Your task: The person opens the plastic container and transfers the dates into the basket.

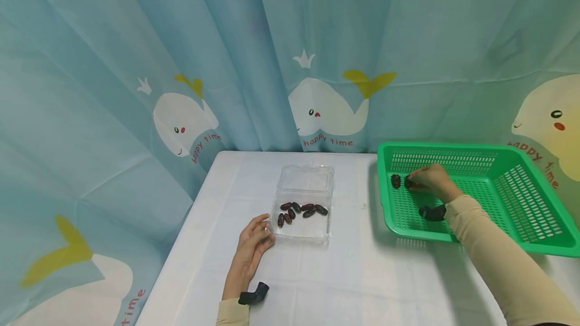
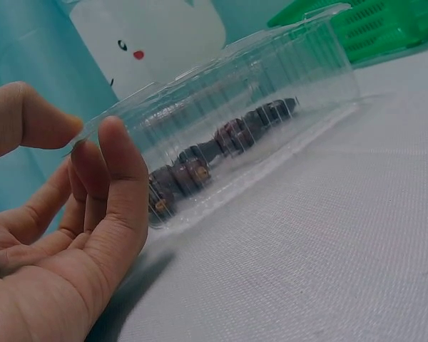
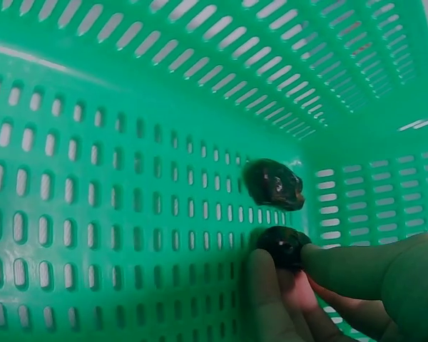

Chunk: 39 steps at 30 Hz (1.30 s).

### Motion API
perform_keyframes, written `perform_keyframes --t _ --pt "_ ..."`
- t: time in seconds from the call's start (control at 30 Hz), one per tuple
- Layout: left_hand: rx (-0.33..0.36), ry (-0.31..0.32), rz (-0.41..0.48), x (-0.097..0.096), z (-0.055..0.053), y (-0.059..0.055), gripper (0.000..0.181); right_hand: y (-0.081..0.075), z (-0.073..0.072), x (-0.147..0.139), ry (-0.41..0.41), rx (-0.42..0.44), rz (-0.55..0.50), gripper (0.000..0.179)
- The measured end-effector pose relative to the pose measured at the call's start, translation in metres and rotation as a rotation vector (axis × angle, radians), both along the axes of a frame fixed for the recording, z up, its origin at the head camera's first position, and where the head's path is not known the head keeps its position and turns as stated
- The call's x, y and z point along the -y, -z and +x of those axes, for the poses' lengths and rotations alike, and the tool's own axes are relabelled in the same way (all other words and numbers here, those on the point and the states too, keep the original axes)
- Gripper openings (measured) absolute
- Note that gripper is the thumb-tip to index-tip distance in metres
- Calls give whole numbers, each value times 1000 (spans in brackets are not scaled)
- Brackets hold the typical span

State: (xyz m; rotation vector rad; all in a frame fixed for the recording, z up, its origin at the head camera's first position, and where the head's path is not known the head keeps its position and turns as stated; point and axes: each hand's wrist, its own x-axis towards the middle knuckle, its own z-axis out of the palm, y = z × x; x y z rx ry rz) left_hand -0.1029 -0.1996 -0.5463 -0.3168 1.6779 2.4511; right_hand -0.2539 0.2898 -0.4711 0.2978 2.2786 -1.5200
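Note:
In the head view, a clear plastic clamshell box [image 1: 312,230] lies with its lid [image 1: 304,179] folded back. Several dark brown dates [image 1: 308,207] lie inside it, mostly toward the lid side. My left hand [image 1: 254,243] pinches the box's near left rim between thumb and fingertips, as the left wrist view shows up close. Over on the right, my right hand [image 1: 430,177] reaches into a green basket [image 1: 500,215]. Its thumb and fingers pinch a date [image 3: 278,246] low over the slotted floor. Another date [image 3: 274,185] lies just beside it, near the basket's corner.
A white cloth covers the table [image 1: 344,275]. Behind and to the left hangs a blue curtain [image 1: 235,54] with whale prints, reaching the table's far edge. The basket's raised slotted walls surround my right hand.

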Motion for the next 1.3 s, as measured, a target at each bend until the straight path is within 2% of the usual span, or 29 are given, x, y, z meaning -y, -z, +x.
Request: perform_keyframes --t 0.13,0.3,0.6,0.9,1.17,1.3 --pt "2 3 -2 1 1 0 54 -1 2 4 -8 -33 53 35" --pt "7 -5 -1 0 0 -1 54 -3 3 4 -13 -48 55 32" --pt "-11 20 -24 -2 -1 0 53 -17 7 -7 -87 -45 92 45" --pt "-24 9 -14 0 1 -1 55 -39 11 9 -102 -78 32 53" --pt "-13 -4 0 1 2 -2 54 -55 21 34 -125 -176 -44 50" --pt "-16 8 7 0 2 -2 54 -62 29 48 -143 -238 -86 51"
